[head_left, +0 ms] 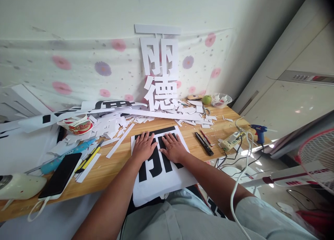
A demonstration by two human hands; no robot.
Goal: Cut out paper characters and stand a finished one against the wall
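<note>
A white sheet printed with a large black character (153,167) lies at the near edge of the wooden table, its lower end hanging over. My left hand (143,146) rests flat on the left half of the sheet, fingers stretched toward the top. On the right half, my right hand (173,148) presses down the same way, fingers spread. Neither hand holds anything. To the right of the sheet lie a black utility knife (204,143) and a dark red pencil (206,137). Cut-out white characters (163,92) lean upright against the wall behind.
White scraps (109,123) cover the table's back. At left are a paper bowl (78,125), a yellow cutter (90,158), a phone (61,174) with a cable. On the right stand a power strip (231,141), a blue glue gun (259,131), a green fruit (206,100) and a racket (318,156).
</note>
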